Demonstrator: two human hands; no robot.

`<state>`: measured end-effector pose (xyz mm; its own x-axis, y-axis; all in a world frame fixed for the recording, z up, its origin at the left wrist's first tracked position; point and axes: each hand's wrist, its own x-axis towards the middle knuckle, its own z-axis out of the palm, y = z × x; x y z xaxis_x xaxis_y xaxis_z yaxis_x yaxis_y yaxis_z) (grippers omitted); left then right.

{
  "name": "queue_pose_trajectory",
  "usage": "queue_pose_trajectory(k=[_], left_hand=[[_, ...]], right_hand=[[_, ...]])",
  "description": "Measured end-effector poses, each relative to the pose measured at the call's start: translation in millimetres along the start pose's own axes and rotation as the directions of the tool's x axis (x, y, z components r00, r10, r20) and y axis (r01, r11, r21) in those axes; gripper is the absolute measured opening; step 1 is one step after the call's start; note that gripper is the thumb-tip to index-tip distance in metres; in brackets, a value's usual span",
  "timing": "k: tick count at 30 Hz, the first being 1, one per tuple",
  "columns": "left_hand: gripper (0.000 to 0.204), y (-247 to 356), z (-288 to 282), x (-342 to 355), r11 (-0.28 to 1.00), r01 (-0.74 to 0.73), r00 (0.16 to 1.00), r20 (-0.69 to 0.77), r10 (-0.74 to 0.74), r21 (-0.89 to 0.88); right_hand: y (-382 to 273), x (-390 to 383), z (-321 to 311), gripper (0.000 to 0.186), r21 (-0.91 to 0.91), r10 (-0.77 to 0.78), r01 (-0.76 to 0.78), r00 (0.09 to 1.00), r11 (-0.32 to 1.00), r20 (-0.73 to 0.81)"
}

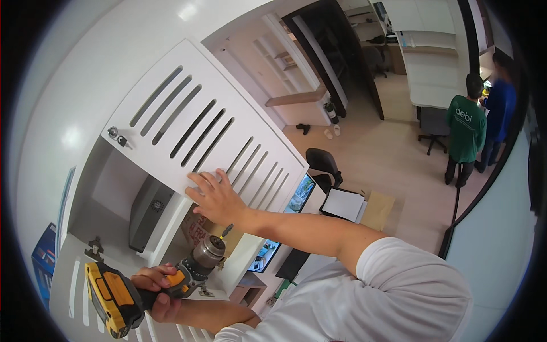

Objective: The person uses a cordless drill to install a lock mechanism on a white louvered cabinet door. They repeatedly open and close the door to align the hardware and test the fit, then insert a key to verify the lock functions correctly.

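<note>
My left hand [158, 288] is wrapped round the handle of a yellow and black cordless drill [194, 268], whose battery end is toward the left. A short bit [227, 231] in the drill's chuck points up and right, just below my other hand. Fingers spread, my right hand [219, 199] rests on the lower edge of a white slotted cabinet door [176, 125], which is swung open. A lock with a key [118, 137] is at the door's left corner. Metal hinges [95, 248] show on the cabinet frame.
Inside the cabinet are a dark grey device [151, 211] and a cardboard box [196, 228]. Below stand lit monitors [300, 194], a black chair [323, 162] and a folder with papers [343, 204]. Two people, one in green [467, 128] and one in blue [501, 108], stand far right.
</note>
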<state>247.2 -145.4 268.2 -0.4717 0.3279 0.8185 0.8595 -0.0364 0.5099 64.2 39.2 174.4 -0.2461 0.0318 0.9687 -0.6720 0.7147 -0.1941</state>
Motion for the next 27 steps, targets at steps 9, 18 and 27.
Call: queue_pose_trajectory(k=[9,18,27], left_hand=[[0.034,-7,1,-6,0.999,0.022,1.0,-0.017,-0.023,-0.04],[0.032,-28,16,2,0.993,0.097,0.995,-0.015,-0.098,-0.073],[0.034,-69,80,-37,0.851,0.465,0.875,-0.022,-0.484,-0.246]], right_hand=[[80,-10,-54,0.06,0.289,0.316,-0.269,0.94,0.919,-0.129],[200,-3,-48,0.056,0.0,0.304,-0.304,0.951,0.953,-0.059],[172,99,-101,0.046,0.574,0.388,-0.255,0.914,0.779,-0.121]])
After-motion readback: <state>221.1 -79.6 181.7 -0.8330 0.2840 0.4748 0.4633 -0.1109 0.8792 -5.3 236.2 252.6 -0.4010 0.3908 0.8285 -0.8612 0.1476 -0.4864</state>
